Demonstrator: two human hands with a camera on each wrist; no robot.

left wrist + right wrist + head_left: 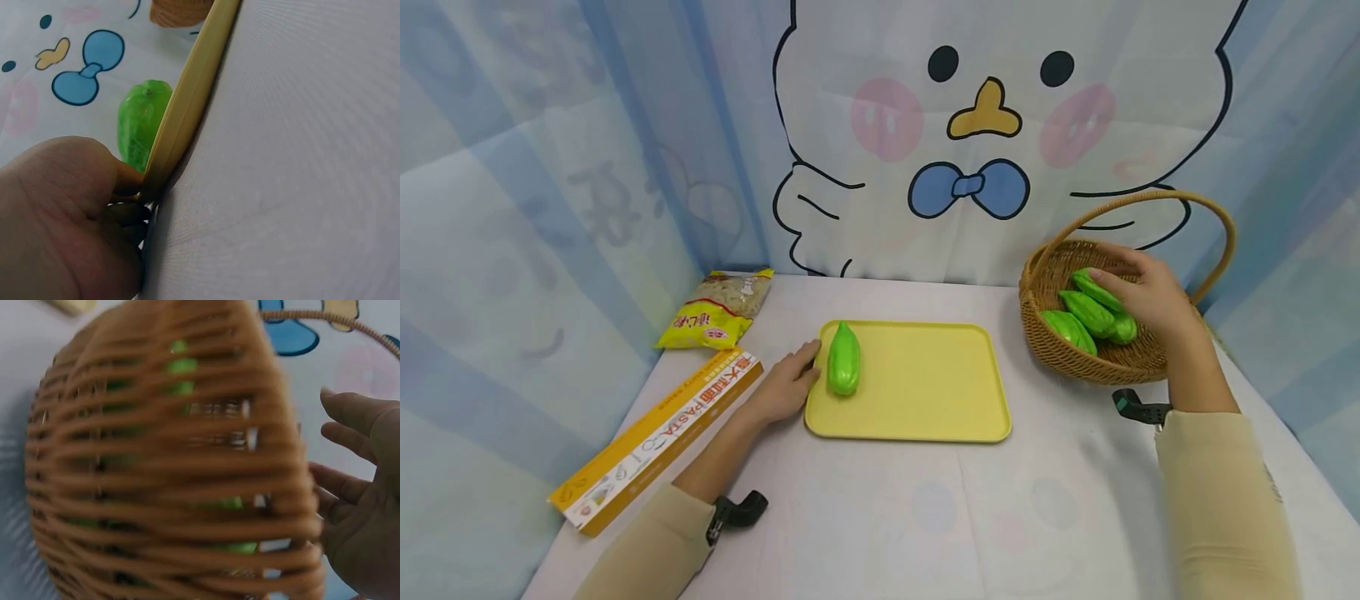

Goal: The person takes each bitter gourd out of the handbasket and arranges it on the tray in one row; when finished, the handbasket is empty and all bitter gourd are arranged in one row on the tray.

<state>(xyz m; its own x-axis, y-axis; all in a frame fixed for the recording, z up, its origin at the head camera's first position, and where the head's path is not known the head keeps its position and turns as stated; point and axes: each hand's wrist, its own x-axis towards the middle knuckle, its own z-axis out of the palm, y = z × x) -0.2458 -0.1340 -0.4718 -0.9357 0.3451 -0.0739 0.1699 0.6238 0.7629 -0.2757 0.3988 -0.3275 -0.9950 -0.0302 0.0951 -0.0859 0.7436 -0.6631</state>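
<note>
At the left end of a yellow tray (925, 383), my left hand (786, 385) holds the rim, with the thumb on the upper side in the left wrist view. On the tray, close to that hand, lies one glossy green toy fruit (844, 360), elongated with a pointed tip. My right hand (1142, 292) reaches over a brown wicker basket (1037, 333), fingers spread and relaxed, above several green ridged toy fruits (1086, 314). In the right wrist view the basket's weave (169, 462) hides most of them, and the fingers (350, 440) look apart from each other with nothing between them.
The basket's tall arched handle (1213, 212) rises behind the right hand. A long pasta box (658, 442) lies left of the left forearm, with a yellow snack bag (718, 310) behind it. A cartoon-printed curtain (880, 225) borders the white table (940, 525).
</note>
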